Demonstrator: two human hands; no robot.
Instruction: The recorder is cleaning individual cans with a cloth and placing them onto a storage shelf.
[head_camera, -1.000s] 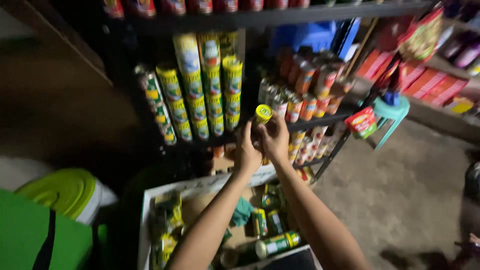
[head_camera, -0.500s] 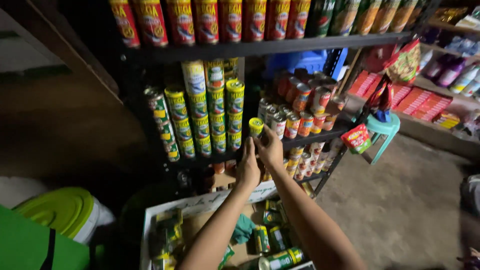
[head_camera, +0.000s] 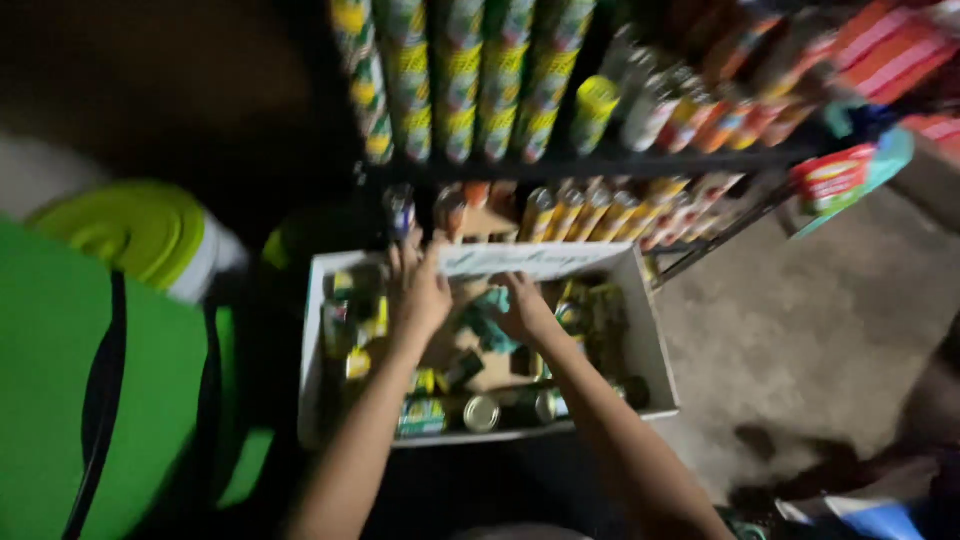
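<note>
Down on the floor (head_camera: 800, 330), below the shelf (head_camera: 600, 165): a white box (head_camera: 655, 345) with low walls, cans (head_camera: 440, 410) scattered inside on their sides, mostly green and yellow, one showing a round silver end (head_camera: 481, 412). Left hand (head_camera: 418, 292) reaching into the box near its far wall, fingers spread wide and pointing toward the shelf, palm down; nothing plainly gripped, though motion blur makes that hard to tell. Right hand (head_camera: 525, 310) just beside it, also inside the box, fingers curled down next to a teal cloth (head_camera: 488, 318); whether gripping anything, cannot tell. Both forearms coming up from the bottom edge, meeting over the box.

Against the far wall of the box, a white flap (head_camera: 530, 260), tilted up. Behind it on the lowest shelf level, a row of orange-topped cans (head_camera: 590, 212) leaning. Above, tall stacks of green-and-yellow cans (head_camera: 460, 90) standing upright, and to their right, red-labelled cans (head_camera: 720, 110) tilted by the blur. Further right, red packets (head_camera: 870, 55) and a red-and-teal pouch (head_camera: 835, 180) hanging at the shelf end.

Left of the box, a green bag (head_camera: 60, 400) with a black strap (head_camera: 105, 400), and beyond it a white tub with a lime-green lid (head_camera: 140, 228).
</note>
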